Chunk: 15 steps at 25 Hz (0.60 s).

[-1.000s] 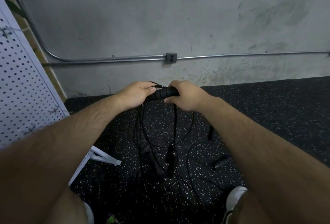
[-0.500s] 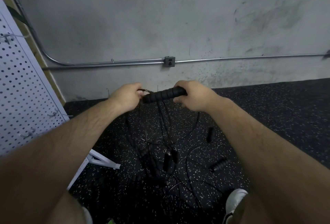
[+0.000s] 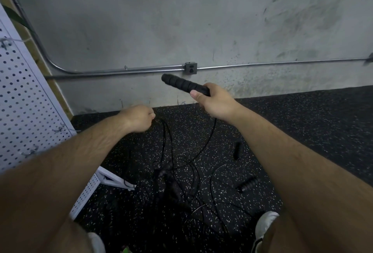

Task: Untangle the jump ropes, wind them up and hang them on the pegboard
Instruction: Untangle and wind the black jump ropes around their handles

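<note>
Raised right hand [image 3: 215,102] grips handle [image 3: 184,85]; tangle [image 3: 173,182] seemingly unresolved.

The handle [image 3: 184,85] looks like matt black foam, ribbed in rings along its length. The cords [image 3: 203,147] below it are thin, smooth and slightly glossy, like coated plastic. Under them the floor [image 3: 302,127] is rough black rubber with pale flecks. Behind the handle the wall [image 3: 161,20] is bare grey concrete, scuffed and stained, crossed by a smooth dull metal pipe [image 3: 282,64]. Left of the handle the pegboard [image 3: 24,99] is smooth, white-painted perforated sheet.
</note>
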Each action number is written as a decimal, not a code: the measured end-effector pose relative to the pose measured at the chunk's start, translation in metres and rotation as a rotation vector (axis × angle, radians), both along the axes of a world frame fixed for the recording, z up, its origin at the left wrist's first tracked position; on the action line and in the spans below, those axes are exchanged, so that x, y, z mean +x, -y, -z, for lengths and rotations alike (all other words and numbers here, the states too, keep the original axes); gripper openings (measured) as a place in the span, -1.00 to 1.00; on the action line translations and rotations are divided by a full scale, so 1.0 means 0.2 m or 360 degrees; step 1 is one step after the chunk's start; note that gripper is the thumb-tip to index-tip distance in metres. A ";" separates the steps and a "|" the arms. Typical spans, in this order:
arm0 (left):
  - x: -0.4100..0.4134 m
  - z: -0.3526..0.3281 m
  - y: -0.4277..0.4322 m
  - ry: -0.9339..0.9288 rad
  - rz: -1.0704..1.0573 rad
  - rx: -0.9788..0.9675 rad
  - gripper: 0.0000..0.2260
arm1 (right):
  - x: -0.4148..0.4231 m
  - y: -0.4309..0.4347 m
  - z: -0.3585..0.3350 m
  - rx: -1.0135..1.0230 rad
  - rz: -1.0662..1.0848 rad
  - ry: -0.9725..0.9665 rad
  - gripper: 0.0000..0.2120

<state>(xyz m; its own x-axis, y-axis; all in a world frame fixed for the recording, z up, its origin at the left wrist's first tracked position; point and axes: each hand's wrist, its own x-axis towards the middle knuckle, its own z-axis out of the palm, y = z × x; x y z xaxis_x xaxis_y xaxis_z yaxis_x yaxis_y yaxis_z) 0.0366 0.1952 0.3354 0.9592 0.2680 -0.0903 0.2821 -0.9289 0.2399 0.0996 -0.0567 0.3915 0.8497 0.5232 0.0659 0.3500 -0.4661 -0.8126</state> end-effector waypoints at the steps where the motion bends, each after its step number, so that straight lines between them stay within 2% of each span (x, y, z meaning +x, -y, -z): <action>1: -0.01 -0.01 0.03 0.0044 0.0012 -0.0046 -0.80 | 0.00 -0.02 0.00 0.0125 0.0000 -0.0116 -0.74; 2: -0.02 -0.03 0.08 0.0071 0.0055 -0.0280 -0.69 | 0.00 -0.05 0.00 0.0305 0.0006 -0.0278 -0.74; 3: -0.04 -0.05 0.15 0.0050 0.0138 -0.0672 -0.58 | -0.01 -0.07 -0.01 0.0540 0.0018 -0.0458 -0.75; 4: -0.05 -0.07 0.23 -0.0034 0.0237 -0.1059 -0.53 | -0.02 -0.10 -0.03 0.0793 0.0043 -0.0620 -0.76; 5: -0.07 -0.06 0.31 -0.0146 0.0352 -0.1290 -0.52 | -0.04 -0.12 -0.05 0.1031 0.0076 -0.0735 -0.76; 6: -0.09 -0.03 0.36 -0.0278 0.0458 -0.1320 -0.57 | -0.04 -0.13 -0.08 0.1228 0.0114 -0.0795 -0.74; 8: -0.12 0.04 0.42 -0.0514 0.0525 -0.1120 -0.73 | -0.03 -0.12 -0.12 0.1439 0.0206 -0.0807 -0.58; 9: -0.13 0.05 0.42 -0.0509 0.0507 -0.1046 -0.75 | -0.01 -0.11 -0.12 0.1349 0.0273 -0.0772 -0.52; 10: -0.13 0.05 0.41 -0.0402 0.0449 -0.1025 -0.73 | 0.00 -0.08 -0.12 0.1038 0.0335 -0.0663 -0.53; 12: -0.10 -0.02 0.39 0.0016 0.0294 -0.1065 -0.70 | 0.00 -0.02 -0.08 -0.0187 0.0367 -0.0208 -0.62; 13: -0.07 -0.07 0.37 0.0225 0.0239 -0.1057 -0.69 | -0.01 -0.02 -0.06 -0.0654 0.0330 -0.0003 -0.65; 14: -0.04 -0.10 0.35 0.0383 0.0231 -0.1053 -0.68 | -0.04 -0.04 -0.04 -0.0821 0.0263 0.0133 -0.66; 15: -0.02 -0.12 0.34 0.0484 0.0250 -0.1076 -0.66 | -0.07 -0.06 -0.04 -0.0712 0.0147 0.0176 -0.67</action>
<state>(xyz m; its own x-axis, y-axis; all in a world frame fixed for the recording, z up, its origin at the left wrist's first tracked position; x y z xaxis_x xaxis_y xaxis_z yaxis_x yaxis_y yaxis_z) 0.0332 0.1269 0.3594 0.9904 0.1064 0.0883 -0.0110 -0.5756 0.8176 0.0853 -0.0447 0.3987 0.8945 0.4434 -0.0565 0.3636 -0.7953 -0.4850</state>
